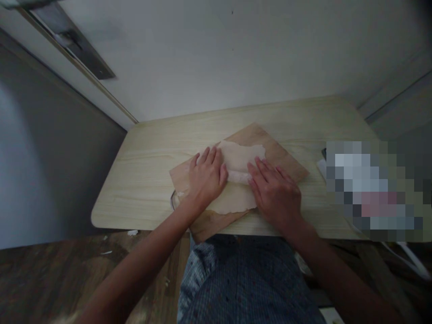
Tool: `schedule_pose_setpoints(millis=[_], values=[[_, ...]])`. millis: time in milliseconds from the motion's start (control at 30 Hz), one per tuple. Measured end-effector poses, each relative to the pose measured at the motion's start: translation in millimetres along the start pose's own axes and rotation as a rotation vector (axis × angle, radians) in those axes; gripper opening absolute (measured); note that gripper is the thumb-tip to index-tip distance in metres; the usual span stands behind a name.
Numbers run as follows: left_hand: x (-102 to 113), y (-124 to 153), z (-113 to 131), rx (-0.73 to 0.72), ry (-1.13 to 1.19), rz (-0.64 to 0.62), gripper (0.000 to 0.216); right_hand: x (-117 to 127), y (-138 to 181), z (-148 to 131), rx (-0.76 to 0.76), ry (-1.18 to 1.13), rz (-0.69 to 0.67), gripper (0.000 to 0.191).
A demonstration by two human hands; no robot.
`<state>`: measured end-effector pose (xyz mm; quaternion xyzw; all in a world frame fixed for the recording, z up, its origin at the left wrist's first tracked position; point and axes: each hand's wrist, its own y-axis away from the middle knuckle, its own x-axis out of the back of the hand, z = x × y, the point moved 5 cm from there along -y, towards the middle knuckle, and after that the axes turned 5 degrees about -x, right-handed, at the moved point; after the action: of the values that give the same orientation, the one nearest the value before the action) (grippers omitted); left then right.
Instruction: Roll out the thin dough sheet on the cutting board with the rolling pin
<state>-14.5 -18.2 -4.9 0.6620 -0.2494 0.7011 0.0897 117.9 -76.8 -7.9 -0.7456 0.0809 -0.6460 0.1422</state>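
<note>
A thin, pale sheet of dough [240,155] lies on a brown wooden board [283,157] on a light wooden table [141,180]. Under the dough's middle a pale rolling pin [238,177] shows between my hands. My left hand [205,177] lies flat on the dough's left part, fingers stretched forward. My right hand [275,191] lies flat on the right part, fingers pointing toward the pin. Both palms press down; neither wraps around anything.
A glass rim [173,200] peeks out below the board's left corner. A blurred-out patch [378,189] covers things at the table's right end. A white wall stands behind the table; dark wooden floor lies below, with my blue patterned clothing at the front edge.
</note>
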Motion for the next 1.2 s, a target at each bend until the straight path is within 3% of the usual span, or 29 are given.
schedule_pose_setpoints(millis=[400, 633, 833, 967, 1200], values=[[-6.6, -33.0, -5.2, -0.03, 0.097, -0.077, 0.051, -8.7, -25.5, 8.3, 0.047, 0.041, -0.109, 0.045], [-9.3, -57.7, -13.0, 0.027, 0.085, -0.106, 0.045, -14.4, -53.7, 13.8, 0.035, 0.036, -0.161, 0.046], [-18.8, -89.9, -27.2, 0.146, 0.09, -0.233, 0.041, -23.5, -89.9, 27.3, -0.007, 0.026, -0.245, 0.047], [-22.7, -93.9, -30.2, 0.184, 0.111, -0.318, 0.044, -21.9, -94.0, 28.2, -0.007, 0.031, -0.302, 0.048], [-4.1, -46.6, -11.9, 0.058, -0.037, -0.048, 0.046, -12.9, -52.0, 11.2, -0.043, 0.013, -0.145, 0.048]])
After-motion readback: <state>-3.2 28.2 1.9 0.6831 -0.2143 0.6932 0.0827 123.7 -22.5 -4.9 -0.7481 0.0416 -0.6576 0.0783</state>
